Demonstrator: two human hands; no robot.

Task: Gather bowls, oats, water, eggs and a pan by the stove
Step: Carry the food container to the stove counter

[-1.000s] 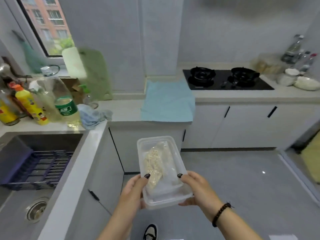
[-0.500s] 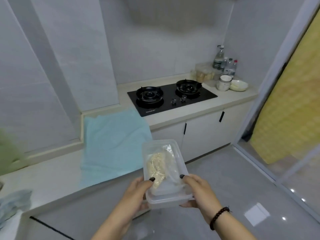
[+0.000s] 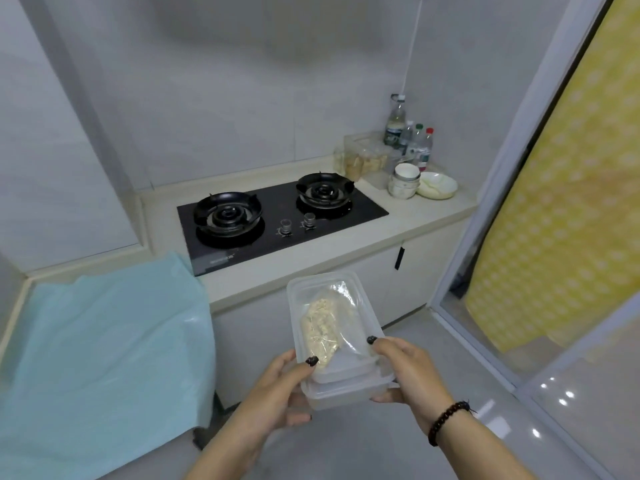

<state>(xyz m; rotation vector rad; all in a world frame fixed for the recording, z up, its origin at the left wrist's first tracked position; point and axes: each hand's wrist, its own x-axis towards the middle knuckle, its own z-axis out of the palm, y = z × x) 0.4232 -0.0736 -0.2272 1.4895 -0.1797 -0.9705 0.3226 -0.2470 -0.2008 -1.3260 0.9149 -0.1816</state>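
A clear plastic box [image 3: 346, 389] with a bag of oats [image 3: 323, 329] inside is held in front of me at waist height. My left hand [image 3: 280, 393] grips its near left edge, thumb on the rim. My right hand [image 3: 407, 372] grips its near right edge, thumb over the rim. Beyond the box is the black two-burner stove [image 3: 277, 218] set in the counter. To the right of the stove stand stacked white bowls [image 3: 405, 181], a shallow white bowl [image 3: 437, 185] and water bottles [image 3: 396, 121].
A light blue cloth [image 3: 104, 341] covers the lower counter at left. A clear container with pale food [image 3: 363, 157] sits behind the right burner. A yellow patterned curtain [image 3: 561, 209] hangs behind a glass sliding door at right. Grey tiled floor lies below.
The view has swung right from the sink to the stove and come closer to the counter. Both hands still hold the oats box in front of me.
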